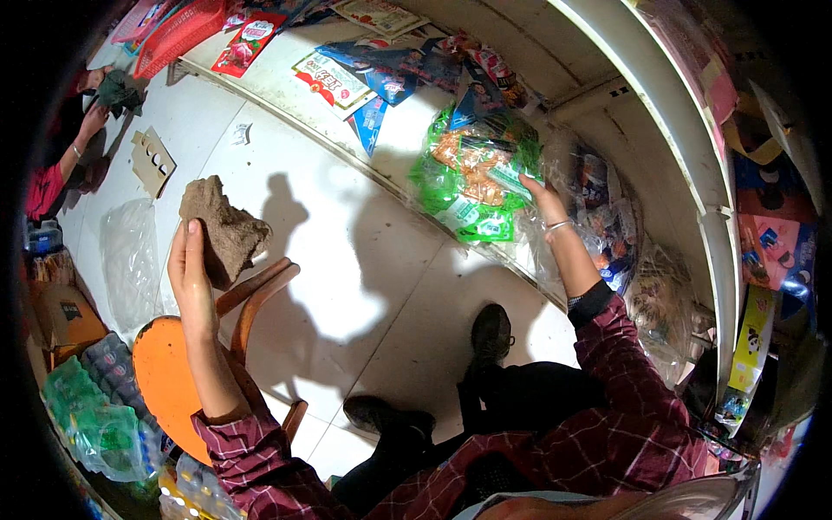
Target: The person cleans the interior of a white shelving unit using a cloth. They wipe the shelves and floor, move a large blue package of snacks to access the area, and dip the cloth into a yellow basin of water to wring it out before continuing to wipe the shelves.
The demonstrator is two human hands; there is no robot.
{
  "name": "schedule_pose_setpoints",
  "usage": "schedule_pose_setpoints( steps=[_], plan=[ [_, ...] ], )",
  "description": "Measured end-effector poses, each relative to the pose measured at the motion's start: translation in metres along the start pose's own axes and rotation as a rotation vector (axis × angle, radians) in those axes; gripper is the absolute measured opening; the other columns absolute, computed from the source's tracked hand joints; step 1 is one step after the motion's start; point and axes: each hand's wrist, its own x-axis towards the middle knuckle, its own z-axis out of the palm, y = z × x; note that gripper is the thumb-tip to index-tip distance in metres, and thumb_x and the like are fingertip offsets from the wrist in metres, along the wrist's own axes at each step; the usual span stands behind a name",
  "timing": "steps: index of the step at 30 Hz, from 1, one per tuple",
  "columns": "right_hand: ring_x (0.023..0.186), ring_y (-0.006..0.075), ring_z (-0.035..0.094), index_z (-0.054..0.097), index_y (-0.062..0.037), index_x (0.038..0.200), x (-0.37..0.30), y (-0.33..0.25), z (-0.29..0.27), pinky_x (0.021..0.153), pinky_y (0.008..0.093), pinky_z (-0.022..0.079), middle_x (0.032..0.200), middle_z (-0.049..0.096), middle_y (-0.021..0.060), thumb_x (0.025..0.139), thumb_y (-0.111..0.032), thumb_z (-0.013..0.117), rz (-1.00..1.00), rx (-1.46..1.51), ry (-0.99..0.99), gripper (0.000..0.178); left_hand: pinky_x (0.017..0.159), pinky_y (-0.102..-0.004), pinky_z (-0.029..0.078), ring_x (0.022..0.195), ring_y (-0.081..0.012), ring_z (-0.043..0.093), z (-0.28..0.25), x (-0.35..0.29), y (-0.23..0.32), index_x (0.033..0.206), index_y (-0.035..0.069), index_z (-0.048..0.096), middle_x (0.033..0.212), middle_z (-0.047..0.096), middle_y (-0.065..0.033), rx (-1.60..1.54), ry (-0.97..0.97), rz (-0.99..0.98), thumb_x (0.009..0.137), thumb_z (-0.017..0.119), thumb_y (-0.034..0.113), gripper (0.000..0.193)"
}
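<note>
My left hand (192,279) is closed on a crumpled grey-brown rag (222,232), held above the floor beside an orange stool (165,381). On the low white shelf to the right, my right hand (549,206) grips the edge of a green and clear plastic snack package (475,227) with orange-brown pieces inside. The thumb lies over the package; the other fingers are mostly hidden. Just right of that hand sits a clear plastic bag (598,212) of blue and dark packets.
Blue and white packets (334,80) and a red packet (250,43) lie along the shelf (299,108). A torn cardboard piece (153,162) and clear plastic (130,251) are on the floor. Another person's hand (91,126) holds a dark cloth at far left. Wrapped bottles (113,373) stand lower left.
</note>
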Motion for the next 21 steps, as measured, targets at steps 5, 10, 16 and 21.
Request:
schedule_pose_setpoints(
  steps=[5, 10, 16, 21],
  plan=[
    [0.09, 0.0167, 0.057, 0.06, -0.0095, 0.109, -0.015, -0.001, 0.02, 0.065, 0.0303, 0.048, 0.106, 0.06, 0.0052, 0.075, -0.041, 0.071, 0.196, 0.208, 0.025, 0.048, 0.093, -0.0289, 0.039, 0.105, -0.0169, 0.053, -0.014, 0.005, -0.014, 0.119, -0.002, 0.055, 0.112, 0.058, -0.009, -0.214, 0.147, -0.138, 0.094, 0.053, 0.034, 0.045],
    [0.095, 0.0208, 0.055, 0.059, -0.0117, 0.113, 0.001, 0.021, 0.0, 0.077, 0.0345, 0.045, 0.108, 0.06, 0.0067, 0.073, -0.041, 0.071, 0.158, 0.387, -0.109, 0.05, 0.1, -0.0394, 0.036, 0.114, -0.0256, 0.049, -0.012, 0.013, -0.022, 0.129, -0.003, 0.045, 0.124, 0.051, -0.0148, -0.266, 0.227, -0.16, 0.091, 0.054, 0.041, 0.059],
    [0.118, 0.031, 0.042, 0.035, 0.0071, 0.129, -0.015, 0.013, 0.056, 0.096, 0.0439, 0.036, 0.127, 0.042, 0.0233, 0.066, -0.049, 0.077, -0.006, 0.067, 0.227, 0.094, 0.102, -0.0422, 0.036, 0.122, -0.0269, 0.045, -0.029, 0.003, -0.012, 0.136, 0.002, 0.041, 0.132, 0.047, -0.0143, -0.307, 0.079, -0.221, 0.092, 0.047, 0.046, 0.062],
    [0.131, 0.0369, 0.029, 0.022, 0.0129, 0.137, -0.008, 0.046, 0.03, 0.109, 0.0445, 0.024, 0.142, 0.025, 0.0298, 0.069, -0.062, 0.07, -0.345, -0.251, 0.333, 0.112, 0.07, -0.0316, 0.047, 0.078, -0.0166, 0.056, 0.004, -0.007, -0.008, 0.111, 0.005, 0.045, 0.088, 0.058, -0.0077, 0.361, -0.019, -0.074, 0.094, 0.052, 0.019, 0.023]
  ],
)
